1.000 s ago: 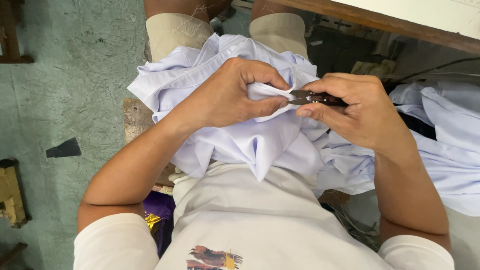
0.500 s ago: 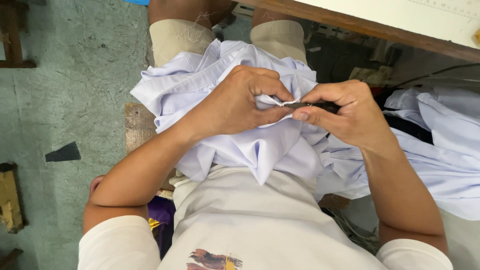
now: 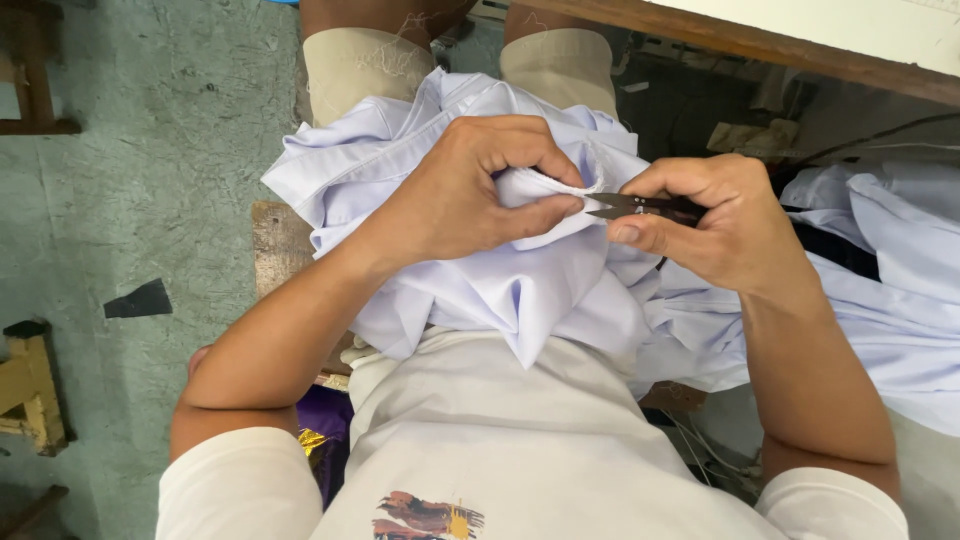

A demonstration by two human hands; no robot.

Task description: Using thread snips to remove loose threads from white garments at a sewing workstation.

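A pale lilac-white shirt [image 3: 520,290] lies bunched on my lap. My left hand [image 3: 470,190] pinches a fold of its fabric near a seam edge. My right hand [image 3: 710,220] grips small dark thread snips [image 3: 635,206], their blades pointing left and touching the pinched fabric edge. The two hands almost meet over the cloth. I wear a cream T-shirt with a small print at the chest.
More pale shirts [image 3: 880,270] are heaped at the right. A wooden table edge [image 3: 740,45] runs across the top right. Under me shows a wooden stool [image 3: 275,245]. The green concrete floor [image 3: 140,200] has a dark scrap [image 3: 138,299] and a yellow wooden piece [image 3: 30,385] at left.
Both hands stay on the shirt. The pinched fold and the snips have shifted slightly within the view, and the blade tips now show against the fabric edge.
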